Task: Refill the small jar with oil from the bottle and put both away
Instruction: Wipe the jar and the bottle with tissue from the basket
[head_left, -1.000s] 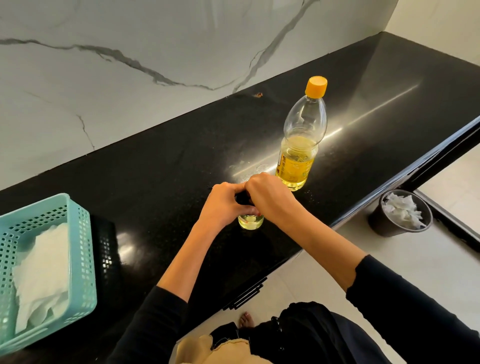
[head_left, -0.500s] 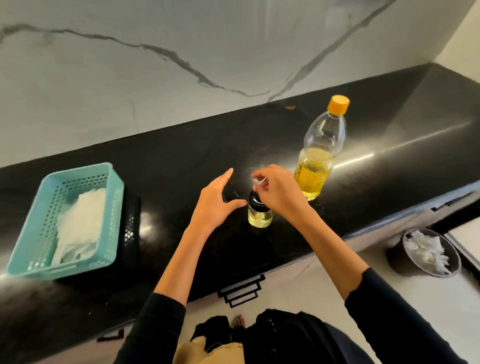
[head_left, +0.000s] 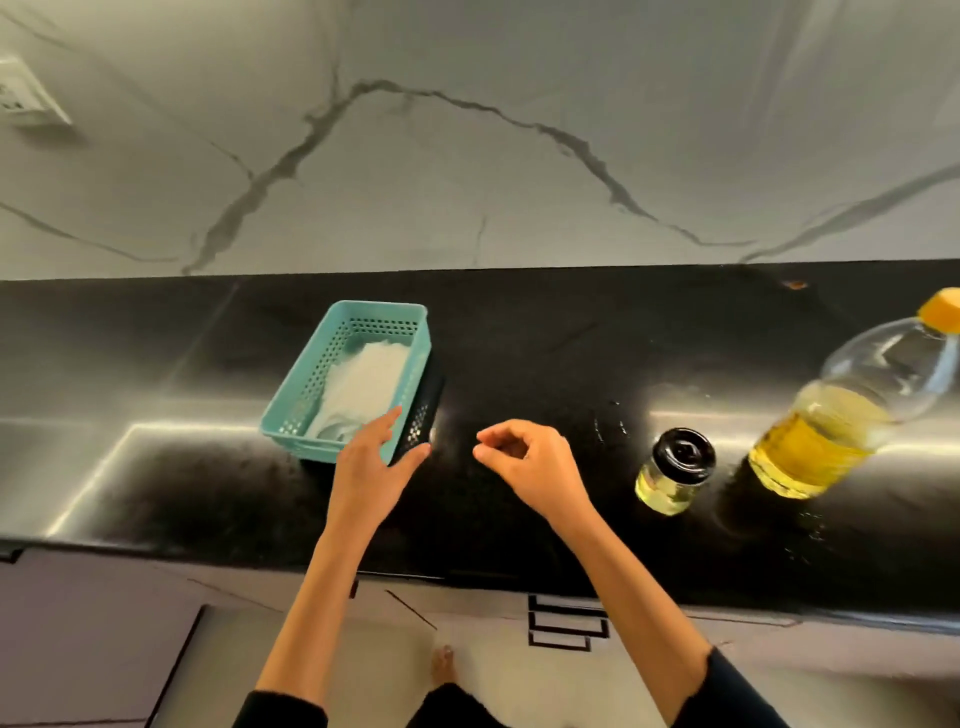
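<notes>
Black polished stone countertop (head_left: 519, 353) now runs straight across under the white, grey-veined marble wall (head_left: 467, 182). Half a second ago it slanted away, so the view has swung to the left. Back then the right hand (head_left: 530, 467) was at the lid of the small glass jar of yellow oil (head_left: 672, 473), with the left hand (head_left: 371, 467) just beside it. Both hands have since left the jar.

The jar stands upright with its black lid (head_left: 683, 449) on, to the right of the right hand and clear of it. The tall clear plastic oil bottle with the orange cap (head_left: 831, 415) stands just beyond it, at the right edge.

The right hand hovers with its fingers loosely curled, thumb and forefinger tips near each other, holding nothing. The left hand has its fingers straight and spread at the near right corner of the turquoise perforated plastic basket (head_left: 291, 395), which holds crumpled white paper (head_left: 363, 384). I cannot tell whether it touches the rim.

Any writing on the bottle is too blurred to read.
</notes>
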